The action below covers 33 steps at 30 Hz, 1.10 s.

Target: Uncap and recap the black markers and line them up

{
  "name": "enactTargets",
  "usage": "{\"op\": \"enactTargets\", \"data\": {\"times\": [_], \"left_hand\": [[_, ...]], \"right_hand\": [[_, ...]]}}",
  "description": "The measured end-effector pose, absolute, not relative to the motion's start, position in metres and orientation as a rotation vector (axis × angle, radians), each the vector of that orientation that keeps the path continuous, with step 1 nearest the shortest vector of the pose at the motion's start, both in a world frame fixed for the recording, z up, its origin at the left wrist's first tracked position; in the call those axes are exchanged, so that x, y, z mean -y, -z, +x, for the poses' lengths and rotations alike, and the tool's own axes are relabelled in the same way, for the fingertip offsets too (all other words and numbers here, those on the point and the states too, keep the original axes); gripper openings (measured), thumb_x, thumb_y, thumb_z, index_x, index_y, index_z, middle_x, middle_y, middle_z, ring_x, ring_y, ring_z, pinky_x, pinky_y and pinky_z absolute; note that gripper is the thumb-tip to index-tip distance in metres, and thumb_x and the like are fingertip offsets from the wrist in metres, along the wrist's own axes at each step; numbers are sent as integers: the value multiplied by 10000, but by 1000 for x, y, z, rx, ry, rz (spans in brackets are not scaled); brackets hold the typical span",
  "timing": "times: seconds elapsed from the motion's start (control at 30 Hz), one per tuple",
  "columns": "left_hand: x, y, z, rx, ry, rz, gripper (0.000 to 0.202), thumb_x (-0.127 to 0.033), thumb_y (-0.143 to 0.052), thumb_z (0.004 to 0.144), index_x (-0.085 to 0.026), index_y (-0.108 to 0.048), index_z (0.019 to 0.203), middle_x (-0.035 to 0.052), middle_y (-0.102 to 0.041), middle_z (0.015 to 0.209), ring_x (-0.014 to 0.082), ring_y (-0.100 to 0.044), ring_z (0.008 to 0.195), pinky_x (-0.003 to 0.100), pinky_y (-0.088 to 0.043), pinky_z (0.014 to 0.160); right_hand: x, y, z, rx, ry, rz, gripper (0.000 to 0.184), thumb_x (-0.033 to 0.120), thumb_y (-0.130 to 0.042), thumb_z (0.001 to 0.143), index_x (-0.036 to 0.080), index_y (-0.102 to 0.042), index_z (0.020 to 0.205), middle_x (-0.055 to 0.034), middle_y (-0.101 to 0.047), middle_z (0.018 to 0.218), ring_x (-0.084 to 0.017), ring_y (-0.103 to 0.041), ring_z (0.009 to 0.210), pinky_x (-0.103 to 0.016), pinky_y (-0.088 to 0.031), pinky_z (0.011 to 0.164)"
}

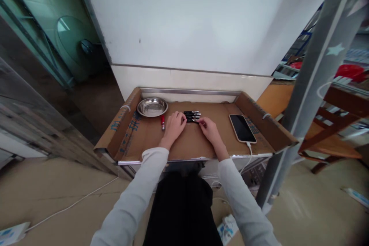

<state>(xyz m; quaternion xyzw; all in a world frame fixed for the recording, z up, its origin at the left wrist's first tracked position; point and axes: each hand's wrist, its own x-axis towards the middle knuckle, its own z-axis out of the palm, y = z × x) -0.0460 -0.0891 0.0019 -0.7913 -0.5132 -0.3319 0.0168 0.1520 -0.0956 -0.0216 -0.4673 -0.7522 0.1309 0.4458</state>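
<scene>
Black pens (190, 114) at twelve o'clock look light, stiff; pinch mid-barrel. Left hand (174, 124) and right hand (210, 129) have curled fingers, grip unclear.

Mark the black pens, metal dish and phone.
Black pens (190, 114), head view: on a dark barrel.
Metal dish (152, 108), head view: bare inside floor.
Phone (242, 128), head view: dark screen.

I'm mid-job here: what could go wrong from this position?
The left hand and right hand are at opposite ends of the row of black items, so a small nudge could skew it.
The white cable drops from the phone over the front edge; a snag might drag the phone.
The red item beside the left hand could get bumped.
</scene>
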Motion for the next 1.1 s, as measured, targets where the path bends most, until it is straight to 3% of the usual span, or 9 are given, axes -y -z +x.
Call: {"op": "enactTargets", "data": {"times": [0.23, 0.43, 0.6, 0.8, 1.1], "left_hand": [[108, 0, -57, 2079, 986, -1880, 144, -210, -457, 825, -159, -524, 942, 108, -529, 983, 265, -488, 963, 379, -381, 821], [115, 1, -55, 2142, 846, -1894, 203, -195, -473, 778, -131, -497, 969, 128, -517, 1003, 279, -475, 984, 397, -394, 836], [110, 6, -59, 2069, 1072, -1895, 194, -119, -493, 730, -125, -486, 924, 145, -497, 1012, 268, -479, 954, 415, -418, 836], [109, 13, -64, 1988, 1346, -1918, 226, -8, -397, 734, -142, -457, 905, 109, -510, 920, 234, -508, 908, 420, -432, 850], [107, 5, -67, 1854, 1738, -1995, 90, -135, -392, 866, -176, -466, 896, 80, -561, 895, 186, -543, 850, 365, -460, 823]], "right_hand": [[92, 24, 152, 1900, -280, -1202, 181, 129, -454, 794, 206, -583, 894, -55, -598, 921, -181, -576, 858, -344, -474, 809], [90, 25, 151, 1817, -284, -1245, 171, 148, -465, 775, 186, -570, 905, -75, -602, 928, -184, -585, 827, -348, -484, 791], [93, 22, 150, 1633, -345, -1315, 182, 253, -528, 766, 168, -564, 923, -84, -618, 893, -183, -593, 774, -343, -493, 748], [88, 17, 151, 1374, -514, -1328, 269, 366, -463, 810, 161, -586, 933, -84, -637, 901, -162, -593, 712, -334, -487, 715], [81, 13, 107, 1508, -533, -1163, 325, 389, -451, 829, 167, -601, 1013, -108, -568, 1075, -163, -549, 897, -339, -449, 859]]}}
